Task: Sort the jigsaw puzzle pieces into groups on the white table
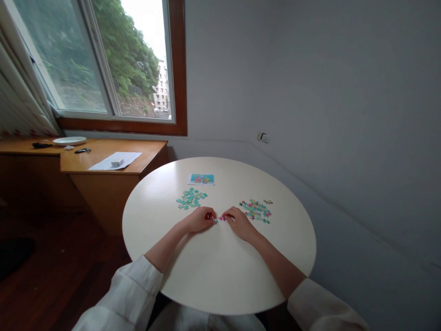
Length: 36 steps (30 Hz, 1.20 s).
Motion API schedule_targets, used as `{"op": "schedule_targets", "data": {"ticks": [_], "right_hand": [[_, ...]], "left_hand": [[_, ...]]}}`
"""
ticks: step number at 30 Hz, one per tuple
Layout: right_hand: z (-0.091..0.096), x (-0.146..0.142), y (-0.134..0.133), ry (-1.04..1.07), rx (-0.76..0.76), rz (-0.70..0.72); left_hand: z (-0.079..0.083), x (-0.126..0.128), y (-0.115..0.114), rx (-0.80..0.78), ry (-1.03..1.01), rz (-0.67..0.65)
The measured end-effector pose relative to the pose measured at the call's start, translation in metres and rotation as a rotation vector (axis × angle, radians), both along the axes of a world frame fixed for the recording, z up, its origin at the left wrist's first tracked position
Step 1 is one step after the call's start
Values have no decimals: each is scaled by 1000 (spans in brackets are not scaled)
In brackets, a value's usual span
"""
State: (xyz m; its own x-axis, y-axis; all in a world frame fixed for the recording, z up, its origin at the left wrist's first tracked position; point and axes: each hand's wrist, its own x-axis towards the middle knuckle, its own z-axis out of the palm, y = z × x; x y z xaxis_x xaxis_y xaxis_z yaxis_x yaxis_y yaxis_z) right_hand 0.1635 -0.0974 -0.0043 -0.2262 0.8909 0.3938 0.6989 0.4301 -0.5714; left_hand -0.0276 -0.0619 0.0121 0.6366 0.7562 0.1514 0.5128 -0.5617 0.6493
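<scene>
Near the middle of the round white table (220,271), my left hand (200,219) pinches a small light-coloured jigsaw puzzle piece (216,221). Close beside it, my right hand (238,222) has its fingers closed on a pink jigsaw puzzle piece (222,219). The two pieces lie almost side by side; whether they touch is too small to tell. A pile of teal puzzle pieces (191,198) lies beyond my left hand. To the right of my right hand spreads a pile of multicoloured pieces (257,210). Behind the teal pile rests a picture card (201,179) with a colourful print.
At the left stands a wooden desk (151,156) with a white sheet (103,163), a small white box (117,162) and a white plate (70,141) on it. A window (113,59) is above the desk. A wall (344,138) with a socket (264,137) rises behind the table.
</scene>
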Motion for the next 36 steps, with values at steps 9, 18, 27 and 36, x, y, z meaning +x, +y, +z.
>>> {"op": "schedule_targets", "data": {"ticks": [9, 18, 27, 36], "right_hand": [[0, -1, -2, -1, 37, 5], [-1, -2, -4, -18, 54, -1], [2, -4, -8, -14, 26, -1], [1, -2, -7, 16, 10, 17]], "left_hand": [[-3, 1, 1, 11, -15, -10], [-4, 1, 1, 5, -7, -3], [4, 4, -2, 10, 62, 11], [9, 12, -9, 65, 145, 103]]}}
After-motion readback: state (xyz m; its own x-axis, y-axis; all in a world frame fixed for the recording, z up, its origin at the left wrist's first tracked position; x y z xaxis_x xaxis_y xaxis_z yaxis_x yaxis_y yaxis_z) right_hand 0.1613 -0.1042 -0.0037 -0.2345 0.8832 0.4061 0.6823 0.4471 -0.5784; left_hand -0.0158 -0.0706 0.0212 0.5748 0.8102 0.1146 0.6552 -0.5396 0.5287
